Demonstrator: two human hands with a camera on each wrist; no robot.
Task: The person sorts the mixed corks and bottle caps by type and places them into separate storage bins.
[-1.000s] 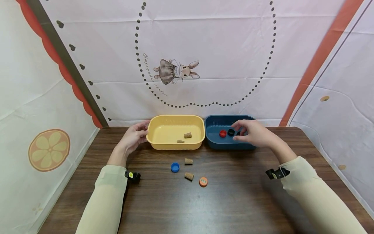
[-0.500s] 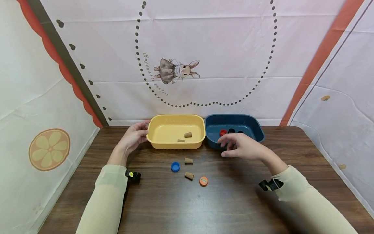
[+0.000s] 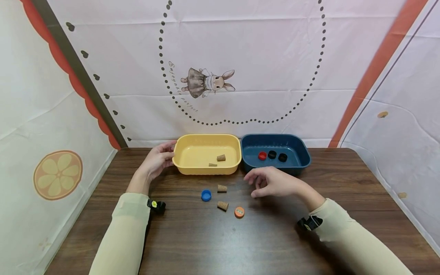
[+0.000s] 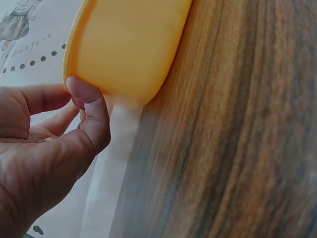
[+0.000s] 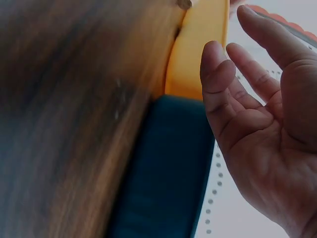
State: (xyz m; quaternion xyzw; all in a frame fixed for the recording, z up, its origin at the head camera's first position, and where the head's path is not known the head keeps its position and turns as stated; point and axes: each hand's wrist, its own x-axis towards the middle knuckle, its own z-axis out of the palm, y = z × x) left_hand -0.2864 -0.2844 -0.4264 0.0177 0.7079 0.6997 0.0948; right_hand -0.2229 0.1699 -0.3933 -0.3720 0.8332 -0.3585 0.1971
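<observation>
My left hand (image 3: 157,160) grips the left end of a yellow tray (image 3: 182,170), thumb and fingers at its rim; the left wrist view shows the hand (image 4: 54,144) at the tray (image 4: 129,44) closely. Inside the tray lie two cork stoppers, one larger cork (image 3: 221,157) and one partly hidden cork (image 3: 212,165). My right hand (image 3: 275,182) hovers over the table in front of a dark blue tray (image 3: 302,162), fingers loosely bent and holding nothing. In the blue tray are a red bottle cap (image 3: 262,156) and two black caps, the left black cap (image 3: 272,154) and right black cap (image 3: 282,157).
On the wooden table (image 3: 192,244), in front of the trays, lie a blue cap (image 3: 206,195), an upper cork (image 3: 222,188), a lower cork (image 3: 222,206) and an orange cap (image 3: 239,212). A printed cloth (image 3: 275,57) hangs right behind the trays.
My right hand has moved from over the blue tray toward the front and left, uncovering the black caps. The left hand has stayed at the yellow tray.
</observation>
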